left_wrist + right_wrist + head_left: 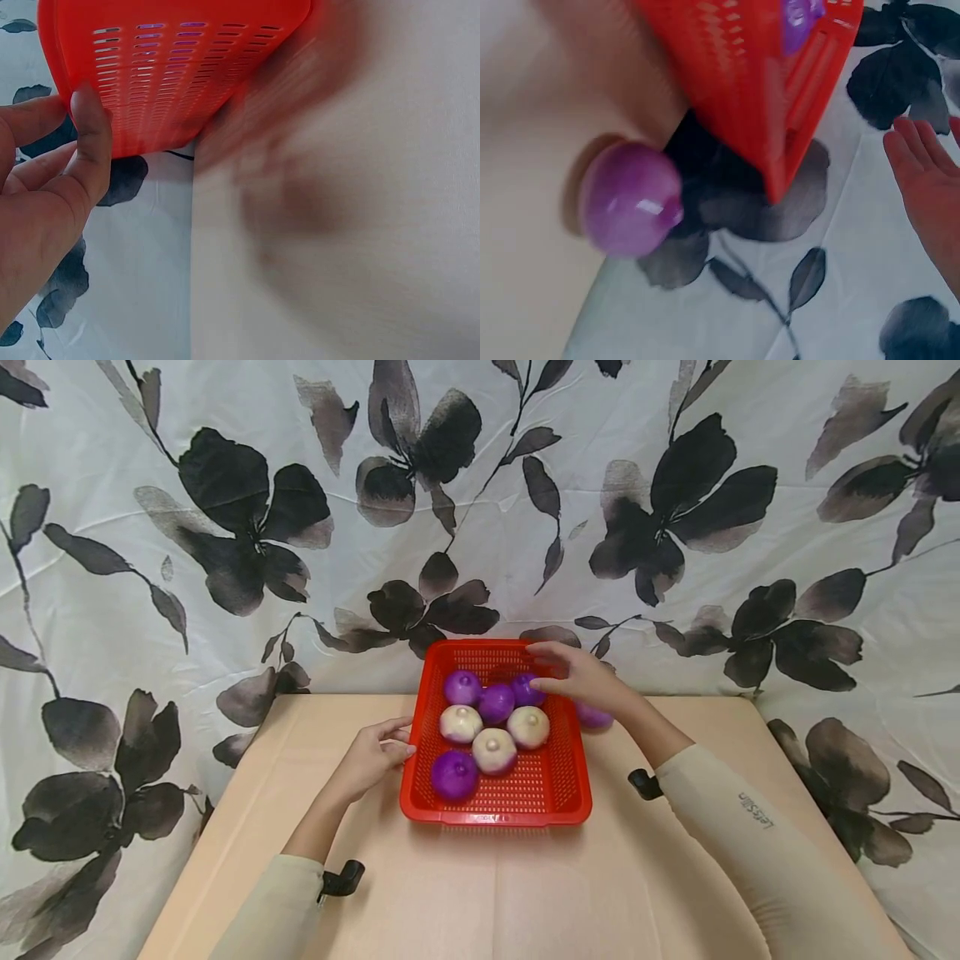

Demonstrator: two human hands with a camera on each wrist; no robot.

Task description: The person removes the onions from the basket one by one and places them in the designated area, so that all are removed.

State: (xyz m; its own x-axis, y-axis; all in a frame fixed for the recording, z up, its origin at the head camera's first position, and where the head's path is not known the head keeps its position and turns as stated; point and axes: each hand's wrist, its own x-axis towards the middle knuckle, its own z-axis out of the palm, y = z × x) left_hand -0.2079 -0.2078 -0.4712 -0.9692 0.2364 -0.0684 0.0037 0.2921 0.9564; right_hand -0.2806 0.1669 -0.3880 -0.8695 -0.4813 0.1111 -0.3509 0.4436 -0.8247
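a red basket sits near the middle of the head view, a little below centre, its long axis running up and down the frame. its upper end overlaps the flowered cloth; its lower end lies over the tabletop. the left wrist view shows a broad shadow beside it, but i cannot tell whether its base rests fully flat.

the left hand comes in from the lower left and pinches the basket's left rim, about midway along that long side, thumb and fingers nearly closed together. the right hand reaches over the upper right corner with fingers loosely extended; in the right wrist view, at the right edge of the frame, they look straight, and no object shows in their grasp. whether a fingertip touches the rim or an onion there, i cannot tell.

inside are four purple onions and three pale-topped onions, grouped toward the upper and left parts of the basket.

the relation that seems to matter most is on the right: a loose onion lies on the tabletop just beside the basket's right wall, apart from it. in the head view it is partly hidden by the right arm, so the right hand is clearly the nearer one.
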